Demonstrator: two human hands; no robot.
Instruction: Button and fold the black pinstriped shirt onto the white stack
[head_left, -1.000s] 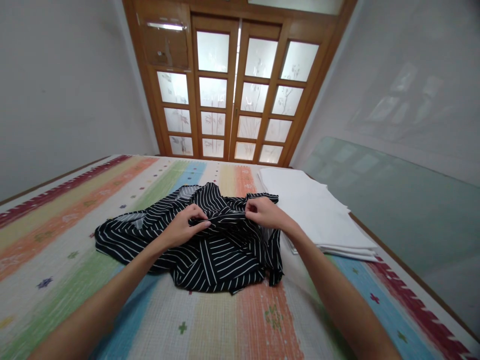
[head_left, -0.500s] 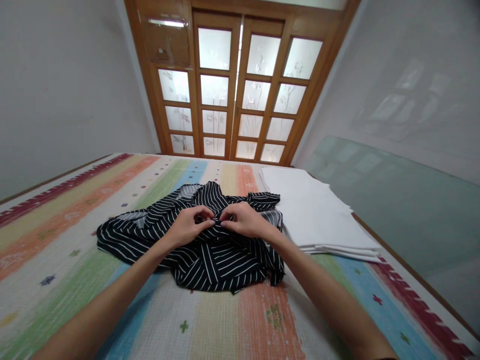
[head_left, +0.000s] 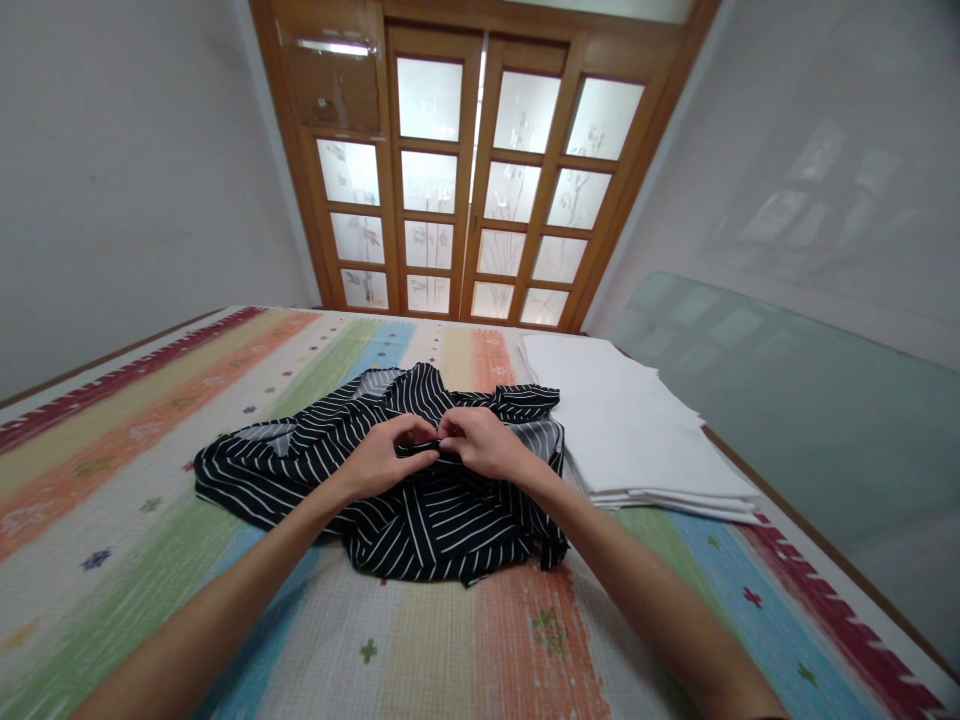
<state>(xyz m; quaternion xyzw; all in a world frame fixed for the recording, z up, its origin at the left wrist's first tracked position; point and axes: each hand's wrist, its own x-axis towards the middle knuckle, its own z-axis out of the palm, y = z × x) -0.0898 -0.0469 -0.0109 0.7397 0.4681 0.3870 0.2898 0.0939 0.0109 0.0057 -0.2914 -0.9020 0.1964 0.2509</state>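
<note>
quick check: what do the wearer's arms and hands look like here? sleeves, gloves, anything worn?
Both forearms are bare as far as the frame shows, with no sleeves in view. The left hand and right hand wear no gloves. No watch, bracelet or ring is visible. Slim arms enter from the bottom corners.

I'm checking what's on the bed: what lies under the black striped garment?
Under the black striped garment lies the rainbow-striped bedcover. Both the left hand and right hand pinch its crumpled top. Anything beneath its folds is hidden.
</note>
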